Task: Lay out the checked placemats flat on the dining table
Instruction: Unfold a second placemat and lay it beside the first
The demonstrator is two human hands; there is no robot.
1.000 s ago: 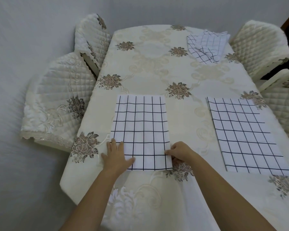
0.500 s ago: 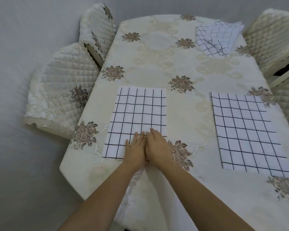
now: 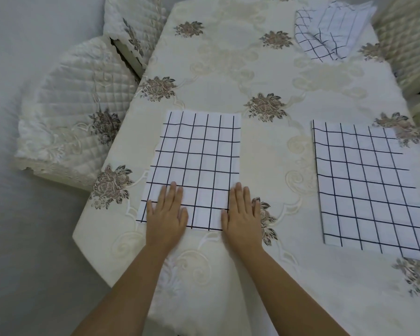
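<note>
Two mats down, pile left to go

Left hand [image 3: 166, 215] and right hand [image 3: 241, 214] lie open-palmed, gripping nothing, on the near placemat [image 3: 197, 166]; second placemat [image 3: 366, 185] lies flat to its right, but the folded stack [image 3: 330, 32] waits at the dining table's [image 3: 264, 154] far end.

no readable text, labels, brands, numbers or signs anywhere in view

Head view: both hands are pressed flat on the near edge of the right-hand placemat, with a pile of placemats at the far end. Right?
Not quite. In the head view the left hand and right hand press the left-hand placemat; the right-hand placemat lies untouched. The pile is correct.
</note>
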